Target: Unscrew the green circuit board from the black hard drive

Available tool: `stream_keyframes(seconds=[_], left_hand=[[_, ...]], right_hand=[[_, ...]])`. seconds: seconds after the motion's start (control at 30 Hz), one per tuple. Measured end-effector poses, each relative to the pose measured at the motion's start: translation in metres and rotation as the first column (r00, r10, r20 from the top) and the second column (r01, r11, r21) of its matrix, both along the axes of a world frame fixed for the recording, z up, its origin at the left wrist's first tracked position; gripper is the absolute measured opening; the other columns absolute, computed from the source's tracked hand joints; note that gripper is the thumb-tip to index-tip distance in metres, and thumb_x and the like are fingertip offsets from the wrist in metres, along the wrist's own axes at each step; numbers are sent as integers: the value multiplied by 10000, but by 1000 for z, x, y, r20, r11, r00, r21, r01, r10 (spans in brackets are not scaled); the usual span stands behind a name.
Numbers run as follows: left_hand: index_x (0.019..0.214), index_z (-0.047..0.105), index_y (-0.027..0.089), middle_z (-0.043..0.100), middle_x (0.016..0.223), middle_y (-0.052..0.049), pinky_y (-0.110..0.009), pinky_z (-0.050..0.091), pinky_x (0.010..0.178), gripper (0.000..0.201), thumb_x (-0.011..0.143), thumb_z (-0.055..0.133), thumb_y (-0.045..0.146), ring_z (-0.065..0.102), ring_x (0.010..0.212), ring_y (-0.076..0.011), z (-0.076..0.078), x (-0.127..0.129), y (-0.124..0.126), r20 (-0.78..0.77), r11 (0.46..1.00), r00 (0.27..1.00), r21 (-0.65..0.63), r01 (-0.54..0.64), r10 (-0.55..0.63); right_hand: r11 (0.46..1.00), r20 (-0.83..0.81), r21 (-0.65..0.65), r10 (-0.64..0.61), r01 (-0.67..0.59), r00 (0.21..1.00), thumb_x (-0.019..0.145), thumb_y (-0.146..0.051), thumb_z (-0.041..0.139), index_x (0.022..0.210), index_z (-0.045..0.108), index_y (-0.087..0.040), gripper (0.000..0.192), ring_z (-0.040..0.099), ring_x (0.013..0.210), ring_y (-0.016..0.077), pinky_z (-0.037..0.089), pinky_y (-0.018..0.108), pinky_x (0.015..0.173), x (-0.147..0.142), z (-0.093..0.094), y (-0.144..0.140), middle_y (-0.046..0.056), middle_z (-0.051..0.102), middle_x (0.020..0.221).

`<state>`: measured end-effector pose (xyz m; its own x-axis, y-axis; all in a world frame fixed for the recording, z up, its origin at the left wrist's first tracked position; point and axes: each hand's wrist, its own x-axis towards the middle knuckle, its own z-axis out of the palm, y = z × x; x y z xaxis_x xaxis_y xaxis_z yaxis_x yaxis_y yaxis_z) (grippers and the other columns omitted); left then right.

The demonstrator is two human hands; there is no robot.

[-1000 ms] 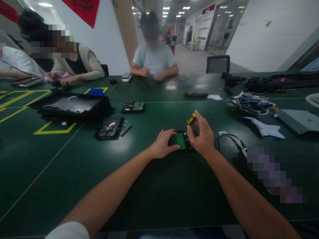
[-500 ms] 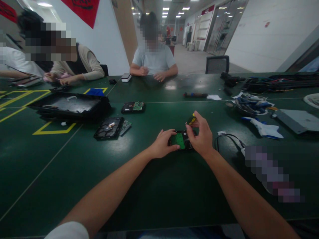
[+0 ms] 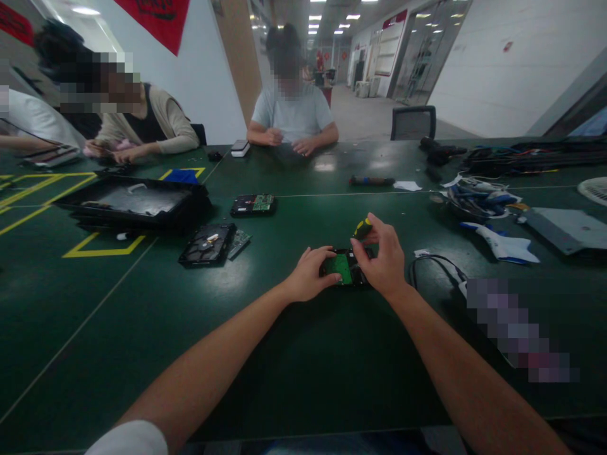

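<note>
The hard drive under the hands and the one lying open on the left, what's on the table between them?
Head view: nothing lies between the held hard drive and the open hard drive, just bare green table.

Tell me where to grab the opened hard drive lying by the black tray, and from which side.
Grip the opened hard drive across its two long edges, from above. It lies flat on the green table with its insides facing up, so fingers should stay on the rim. A loose circuit board sits against its right edge; likely easier to come in from the near, bare end. Both hands are busy: left hand, right hand.
</note>
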<state>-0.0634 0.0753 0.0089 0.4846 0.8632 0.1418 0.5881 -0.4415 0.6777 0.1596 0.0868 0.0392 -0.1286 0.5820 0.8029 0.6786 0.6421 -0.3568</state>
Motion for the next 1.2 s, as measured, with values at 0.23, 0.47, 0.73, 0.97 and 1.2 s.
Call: stream_keyframes(seconds=[0.23, 0.47, 0.73, 0.97, 1.2], left_hand=[[1399, 527, 243, 493, 1572, -127, -620, 159, 1283, 563, 911, 685, 475, 434, 1490, -309, -1, 1, -1, -1, 1000, 1000, 23, -5, 5], [1418, 516, 248, 479, 1583, -124, -623, 146, 1285, 575, 919, 672, 486, 406, 1509, -315, -1, -1, -1, -7, 1000, 1000, 16, 4, -4], [1415, 520, 250, 484, 1579, -130, -632, 153, 1281, 578, 913, 679, 489, 413, 1505, -321, 0, 0, -1, -2, 1000, 1000, 15, 4, -4], [1415, 520, 250, 489, 1576, -125, -625, 154, 1282, 581, 914, 680, 497, 423, 1498, -313, -1, 0, -1, -1, 1000, 1000, 22, 2, -2], [1408, 523, 259, 487, 1578, -118, -625, 156, 1283, 571, 910, 685, 488, 413, 1505, -314, -1, 0, 0, -3, 1000, 1000, 17, 2, -2]], right_hand=[[999, -23, -31, 41, -42, 999, 969, -268, 605, 1579, 326, -287, 671, 708, 954, 228, 647, 442, 879, 0, -1, 0, 117, 633, 1326], [1000, 10, 6, 3, -3, 1000, 950, -302, 650, 1555, 375, -309, 665, 699, 950, 243, 646, 473, 861, 1, -1, 1, 106, 641, 1261], [1000, 2, 9, -5, 5, 1000, 952, -319, 644, 1558, 365, -305, 667, 687, 925, 243, 640, 477, 858, 0, -1, 0, 117, 630, 1285], [1000, 0, -2, 8, -8, 1000, 976, -294, 593, 1597, 302, -294, 687, 690, 939, 240, 638, 474, 875, 1, -1, 0, 137, 602, 1368], [1000, -7, -3, -2, 2, 1000, 965, -324, 617, 1590, 315, -288, 695, 699, 938, 240, 642, 475, 894, 0, -2, 1, 125, 640, 1318]])
